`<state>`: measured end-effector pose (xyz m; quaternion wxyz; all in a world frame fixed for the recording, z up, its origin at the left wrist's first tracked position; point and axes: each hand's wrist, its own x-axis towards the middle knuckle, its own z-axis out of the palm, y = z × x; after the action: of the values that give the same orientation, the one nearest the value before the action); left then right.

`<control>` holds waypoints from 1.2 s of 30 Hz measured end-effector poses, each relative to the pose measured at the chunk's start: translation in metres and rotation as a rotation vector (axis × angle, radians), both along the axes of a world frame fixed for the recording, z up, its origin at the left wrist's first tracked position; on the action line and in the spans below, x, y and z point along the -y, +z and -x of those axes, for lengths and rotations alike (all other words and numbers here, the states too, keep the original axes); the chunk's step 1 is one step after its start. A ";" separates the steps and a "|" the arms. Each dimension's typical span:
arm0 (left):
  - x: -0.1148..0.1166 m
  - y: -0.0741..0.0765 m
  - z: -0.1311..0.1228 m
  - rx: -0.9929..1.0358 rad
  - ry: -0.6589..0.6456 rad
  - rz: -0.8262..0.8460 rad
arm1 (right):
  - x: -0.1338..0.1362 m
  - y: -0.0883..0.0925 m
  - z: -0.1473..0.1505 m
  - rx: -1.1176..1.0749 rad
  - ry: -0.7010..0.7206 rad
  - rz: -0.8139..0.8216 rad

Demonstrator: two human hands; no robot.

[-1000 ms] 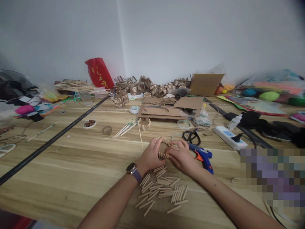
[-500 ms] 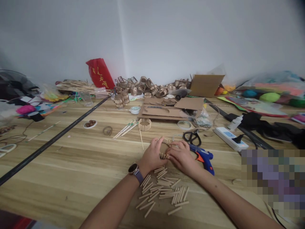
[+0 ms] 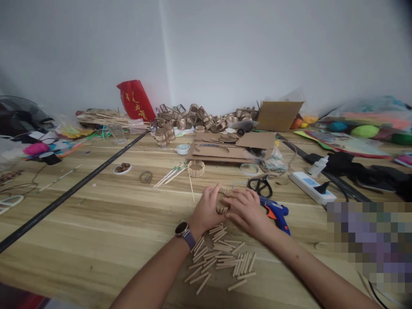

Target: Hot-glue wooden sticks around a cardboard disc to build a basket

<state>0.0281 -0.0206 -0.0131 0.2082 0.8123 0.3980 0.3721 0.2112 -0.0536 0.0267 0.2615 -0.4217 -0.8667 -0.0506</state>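
A round ring of short wooden sticks (image 3: 222,210) is between my hands, low over the wooden table. My left hand (image 3: 207,211) is curled round its left side, and my right hand (image 3: 245,209) closes on its right side, fingers covering part of it. Many loose short sticks (image 3: 225,257) lie just below my hands. Behind them stands a finished-looking stick ring (image 3: 196,168) with a thin stick (image 3: 192,189) leaning down from it. A blue glue gun (image 3: 279,213) lies partly behind my right hand.
Black scissors (image 3: 260,186), a tape roll (image 3: 249,168) and a white power strip (image 3: 311,187) are to the right. Cardboard sheets (image 3: 219,152) lie farther back, near a white tub (image 3: 183,149). A small dish of brown balls (image 3: 122,168) sits left. A black strip (image 3: 74,189) crosses the table.
My right hand has shifted slightly, its fingers now covering more of the ring's right side. My left hand keeps its hold, nearly still.
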 end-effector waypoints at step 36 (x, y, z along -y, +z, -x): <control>0.006 0.006 0.003 0.008 0.076 0.034 | 0.037 0.014 -0.055 -1.452 -0.221 1.119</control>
<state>0.0246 -0.0264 -0.0069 0.2092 0.7914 0.4341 0.3762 0.2661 -0.0909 0.0406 0.4928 -0.4951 -0.3429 0.6280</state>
